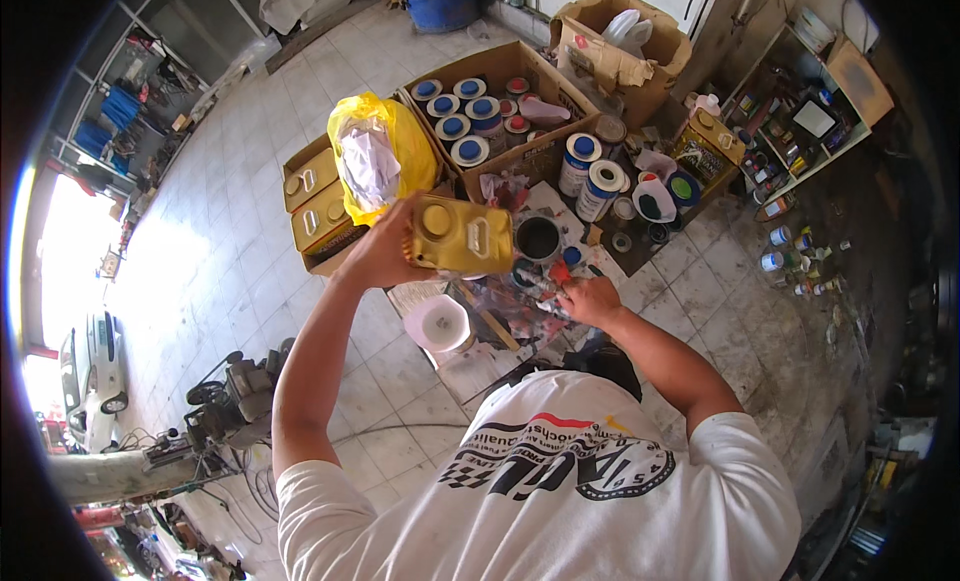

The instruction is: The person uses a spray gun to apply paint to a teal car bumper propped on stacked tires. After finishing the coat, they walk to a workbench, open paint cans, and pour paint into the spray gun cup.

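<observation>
My left hand (382, 249) is wrapped round the side of a gold rectangular metal can (455, 253), which has a round cap and a carrying handle on top. Just right of it stands an open round can (538, 239), dark inside. My right hand (592, 301) is closed near a thing with a red part (560, 273) and a pale, stained shaft; its kind I cannot make out. A blue lid (572, 256) is close by. Below the gold can, a white plastic cup (440, 324) stands near a flat wooden stick (497, 331) on paint-stained paper.
Two more gold cans (318, 213) sit in a carton beside a yellow plastic bag (352, 111). A cardboard box (545, 66) holds several blue-capped and red-capped cans. Other cans (598, 193) crowd its right side. A shelf (850, 141) and small bottles (778, 238) lie further right.
</observation>
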Motion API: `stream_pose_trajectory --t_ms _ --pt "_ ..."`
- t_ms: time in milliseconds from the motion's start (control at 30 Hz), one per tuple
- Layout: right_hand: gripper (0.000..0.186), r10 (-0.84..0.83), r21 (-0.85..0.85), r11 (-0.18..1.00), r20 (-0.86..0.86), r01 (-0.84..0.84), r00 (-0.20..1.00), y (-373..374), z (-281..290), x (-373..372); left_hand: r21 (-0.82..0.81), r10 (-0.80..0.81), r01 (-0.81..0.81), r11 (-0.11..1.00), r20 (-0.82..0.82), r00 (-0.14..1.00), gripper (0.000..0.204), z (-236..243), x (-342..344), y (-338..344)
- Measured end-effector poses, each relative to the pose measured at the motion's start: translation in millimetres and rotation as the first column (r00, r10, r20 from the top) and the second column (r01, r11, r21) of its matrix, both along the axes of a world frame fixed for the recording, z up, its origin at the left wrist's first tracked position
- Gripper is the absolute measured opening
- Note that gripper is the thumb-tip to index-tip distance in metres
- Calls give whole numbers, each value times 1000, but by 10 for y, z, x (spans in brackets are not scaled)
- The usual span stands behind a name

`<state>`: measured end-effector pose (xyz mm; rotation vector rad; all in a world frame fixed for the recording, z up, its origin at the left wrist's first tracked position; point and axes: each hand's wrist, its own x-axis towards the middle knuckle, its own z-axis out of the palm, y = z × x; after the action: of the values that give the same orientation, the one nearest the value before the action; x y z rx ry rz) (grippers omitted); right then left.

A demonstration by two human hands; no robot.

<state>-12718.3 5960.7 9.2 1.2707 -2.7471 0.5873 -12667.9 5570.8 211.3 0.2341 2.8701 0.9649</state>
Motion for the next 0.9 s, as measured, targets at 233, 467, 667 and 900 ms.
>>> stream_pose_trajectory --t_ms 233,467,667,900 --pt "30 -167 91 982 41 163 985 186 -96 -457 492 456 -326 807 -171 873 115 -564 476 -257" --pt "30 -246 137 964 146 227 958 45 -338 -1072 677 639 -378 632 -179 748 114 -1036 516 -440" --pt "36 -140 141 984 204 113 969 -126 -692 -1459 772 715 -501 391 89 694 118 -1608 641 -559" --pt "48 -142 283 958 376 32 916 -121 -947 -1687 877 646 -457 146 265 715 115 -1760 813 -806"
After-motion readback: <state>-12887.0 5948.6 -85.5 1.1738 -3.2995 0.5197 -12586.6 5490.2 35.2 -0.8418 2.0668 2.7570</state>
